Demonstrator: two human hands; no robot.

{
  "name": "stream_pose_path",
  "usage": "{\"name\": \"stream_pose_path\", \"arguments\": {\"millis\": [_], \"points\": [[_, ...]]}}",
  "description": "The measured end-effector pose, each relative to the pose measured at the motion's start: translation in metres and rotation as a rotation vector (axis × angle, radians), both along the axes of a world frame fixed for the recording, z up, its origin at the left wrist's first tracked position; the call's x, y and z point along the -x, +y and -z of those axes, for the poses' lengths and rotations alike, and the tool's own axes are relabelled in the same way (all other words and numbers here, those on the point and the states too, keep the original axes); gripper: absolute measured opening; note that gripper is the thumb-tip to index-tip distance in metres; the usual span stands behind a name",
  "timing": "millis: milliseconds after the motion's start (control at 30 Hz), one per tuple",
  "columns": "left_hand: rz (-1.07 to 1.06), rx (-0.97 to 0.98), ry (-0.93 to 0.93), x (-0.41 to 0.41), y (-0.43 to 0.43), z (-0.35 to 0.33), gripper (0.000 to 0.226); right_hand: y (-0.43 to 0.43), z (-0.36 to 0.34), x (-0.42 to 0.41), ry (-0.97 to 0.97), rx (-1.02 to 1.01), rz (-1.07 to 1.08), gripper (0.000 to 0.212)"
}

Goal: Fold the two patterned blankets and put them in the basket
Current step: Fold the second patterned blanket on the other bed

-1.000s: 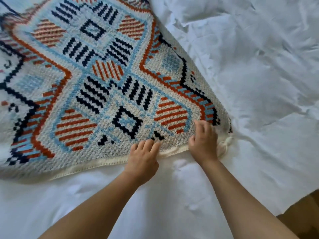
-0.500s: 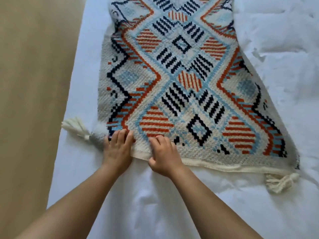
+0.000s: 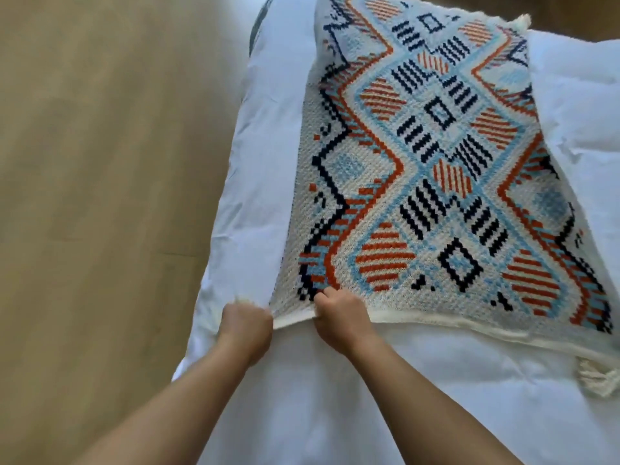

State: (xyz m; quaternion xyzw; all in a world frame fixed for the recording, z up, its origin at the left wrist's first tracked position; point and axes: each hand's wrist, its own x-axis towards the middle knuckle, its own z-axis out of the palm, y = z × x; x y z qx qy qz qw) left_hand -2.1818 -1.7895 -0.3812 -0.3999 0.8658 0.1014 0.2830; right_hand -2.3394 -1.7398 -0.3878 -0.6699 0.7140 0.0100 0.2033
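Though flat on the patterned blanket (image 3: 436,169) half a second ago, now curled: gripping its near-left corner with left hand (image 3: 246,325), its hem just beside with right hand (image 3: 339,317).

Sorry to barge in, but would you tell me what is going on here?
A person is working on a patterned blanket spread over white bedding. The left hand grips its near left corner, and the right hand pinches the cream hem right beside it. The rest of the blanket lies spread out flat, with a tassel at its near right corner. No basket or second blanket is in view.
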Motion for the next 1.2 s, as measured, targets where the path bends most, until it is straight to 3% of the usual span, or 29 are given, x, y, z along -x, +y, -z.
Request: {"name": "stream_pose_path", "arguments": {"millis": [67,133,200,300,433,500,633,833,1000,1200], "points": [[-0.01,-0.084,-0.063,-0.024,0.032,0.003,0.03,0.023,-0.004,-0.022,0.032,-0.068,-0.06,0.006],[-0.013,-0.132,-0.066,-0.037,0.058,0.003,0.031,0.04,-0.008,-0.042,0.079,-0.098,-0.082,0.025],[0.003,-0.151,-0.088,-0.042,0.071,0.005,0.032,0.05,-0.006,-0.052,0.144,-0.077,-0.044,0.03],[-0.011,-0.089,-0.113,-0.034,0.062,0.001,0.031,0.055,-0.001,-0.051,0.119,-0.096,0.063,0.017],[-0.078,0.031,-0.077,-0.017,0.047,-0.013,0.048,0.06,-0.007,-0.043,0.046,-0.126,0.127,0.029],[-0.064,0.092,-0.025,-0.005,0.046,-0.019,0.057,0.065,-0.014,-0.034,0.017,-0.133,0.15,0.024],[0.019,0.147,0.102,0.031,0.049,-0.023,0.055,0.077,-0.023,-0.001,0.039,-0.107,0.18,0.022],[0.095,0.146,0.172,0.115,0.08,-0.021,0.042,0.101,-0.023,0.083,0.005,-0.027,0.229,0.008],[0.095,0.123,0.242,0.221,0.119,-0.006,0.055,0.134,-0.018,0.197,-0.035,0.062,0.327,0.022],[0.255,0.092,0.329,0.374,0.175,-0.001,0.055,0.203,-0.019,0.378,0.159,0.163,0.721,0.027]]}}
